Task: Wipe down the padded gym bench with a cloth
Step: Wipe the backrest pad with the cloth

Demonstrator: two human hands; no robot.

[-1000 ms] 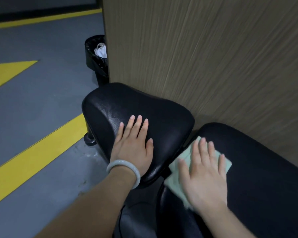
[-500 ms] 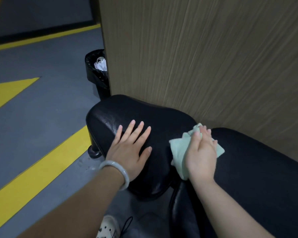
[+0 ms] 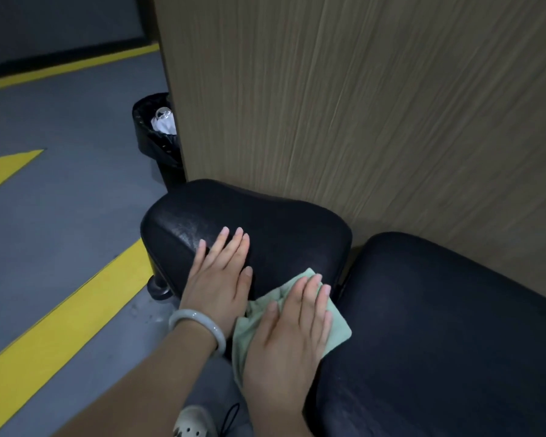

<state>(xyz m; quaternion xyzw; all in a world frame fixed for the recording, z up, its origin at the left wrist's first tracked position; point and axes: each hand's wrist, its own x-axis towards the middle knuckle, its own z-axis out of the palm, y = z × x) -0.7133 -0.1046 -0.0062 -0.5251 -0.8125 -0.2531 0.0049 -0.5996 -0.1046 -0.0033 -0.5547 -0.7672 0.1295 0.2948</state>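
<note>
The left hand lies flat, fingers straight, on the smaller black bench pad, while the right hand, fingers also extended, presses a pale green cloth onto that pad's near edge. The larger pad sits just beside, both against a wood-grain wall. Grey floor with yellow stripes lies open to the left.

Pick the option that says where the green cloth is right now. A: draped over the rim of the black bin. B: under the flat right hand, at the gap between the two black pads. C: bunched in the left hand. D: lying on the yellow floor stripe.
B: the green cloth lies under the flat right hand, at the near edge of the smaller pad by the gap to the long pad.
</note>
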